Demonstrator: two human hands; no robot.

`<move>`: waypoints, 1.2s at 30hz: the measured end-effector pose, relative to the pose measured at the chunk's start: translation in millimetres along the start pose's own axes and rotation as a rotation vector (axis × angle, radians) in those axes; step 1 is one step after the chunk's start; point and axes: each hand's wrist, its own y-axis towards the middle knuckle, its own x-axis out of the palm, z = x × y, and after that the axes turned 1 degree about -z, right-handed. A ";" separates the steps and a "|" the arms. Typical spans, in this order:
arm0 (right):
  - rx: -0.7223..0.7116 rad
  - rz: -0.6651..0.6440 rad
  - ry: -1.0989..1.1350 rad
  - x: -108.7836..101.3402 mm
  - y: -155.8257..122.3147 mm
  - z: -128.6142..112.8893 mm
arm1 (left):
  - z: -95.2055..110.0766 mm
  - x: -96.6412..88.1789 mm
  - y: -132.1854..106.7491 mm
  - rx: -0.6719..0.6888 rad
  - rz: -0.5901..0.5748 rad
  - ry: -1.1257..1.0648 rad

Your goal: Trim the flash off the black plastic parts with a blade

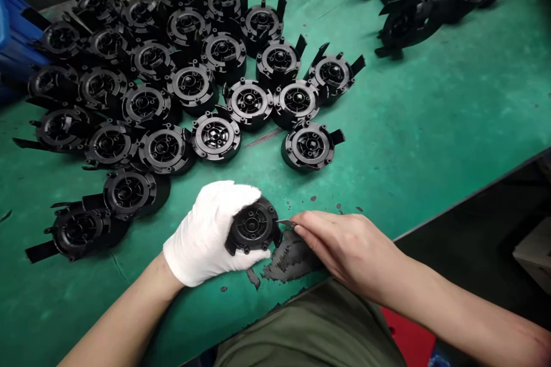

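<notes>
My left hand, in a white glove, is wrapped round a black round plastic housing. Its ringed face with small screw posts is turned up toward me. My bare right hand pinches a small thin metal blade between thumb and fingers. The blade's tip is at the right rim of the housing; whether it touches cannot be made out. Beyond my hands, a similar black housing with a side tab stands alone on the green table.
Many more black housings crowd the left and middle of the green table, several with long flat tabs sticking out. Others stand at the far right. A blue bin is at the left edge. Dark worn patches mark the near tabletop.
</notes>
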 end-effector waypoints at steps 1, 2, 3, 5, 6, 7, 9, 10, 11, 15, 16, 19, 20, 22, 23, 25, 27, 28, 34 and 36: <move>0.005 -0.019 0.029 -0.9 0.8 -0.2 | 0.0 -0.2 0.0 0.001 -0.003 -0.001; 0.009 -0.035 0.054 -1.8 1.6 -0.2 | 0.0 -0.4 0.0 0.000 -0.005 -0.002; 0.014 -0.047 0.072 -2.6 2.2 -0.3 | 0.0 -0.6 0.0 -0.001 -0.008 -0.003; 0.022 -0.060 0.091 -3.9 3.3 -0.2 | 0.1 -0.9 0.2 -0.003 -0.011 -0.005; 0.023 -0.060 0.096 -4.3 3.7 -0.1 | 0.1 -1.1 0.4 -0.001 -0.009 -0.006; 0.021 -0.058 0.100 -4.7 4.1 0.1 | 0.1 -1.2 0.6 0.000 -0.010 -0.007; 0.015 -0.051 0.105 -5.2 4.7 0.3 | 0.0 -1.6 1.0 0.001 -0.010 -0.010; 0.012 -0.046 0.107 -5.4 5.0 0.4 | -0.1 -1.7 1.2 0.002 -0.009 -0.012; 0.009 -0.041 0.109 -5.6 5.2 0.4 | -0.2 -1.8 1.2 0.003 -0.009 -0.015; -0.006 -0.045 0.129 -5.6 5.9 0.7 | -0.8 -1.5 0.2 0.014 -0.007 -0.018; -0.008 -0.050 0.130 -5.6 6.0 0.7 | -1.0 -1.4 -0.2 0.014 -0.007 -0.018; -0.002 -0.057 0.107 -5.1 6.1 0.7 | -1.4 -1.5 -1.3 0.015 -0.010 -0.019; 0.003 -0.057 0.094 -4.9 6.0 0.6 | -1.5 -1.6 -1.4 0.015 -0.012 -0.019; 0.004 -0.049 0.062 -4.2 5.3 0.2 | -1.2 -1.9 -1.1 0.012 -0.011 -0.022; 0.000 -0.041 0.040 -3.6 4.7 -0.1 | -0.9 -2.0 -0.7 0.007 -0.010 -0.023; -0.014 -0.016 -0.032 -2.1 2.9 -1.0 | -0.1 -2.1 0.2 0.002 -0.005 -0.021; -0.033 0.013 -0.129 -0.3 0.3 -2.7 | 0.8 -1.9 0.7 0.003 -0.003 -0.015; -0.041 0.021 -0.173 0.5 -1.0 -3.9 | 1.1 -1.7 0.7 0.004 -0.004 -0.012; -0.034 -0.040 -0.243 0.8 -3.6 -8.4 | 2.2 -1.7 -1.6 -0.001 -0.020 0.004; -0.002 -0.074 -0.200 -0.2 -1.3 -7.5 | 2.3 -1.7 -1.8 0.003 -0.021 0.008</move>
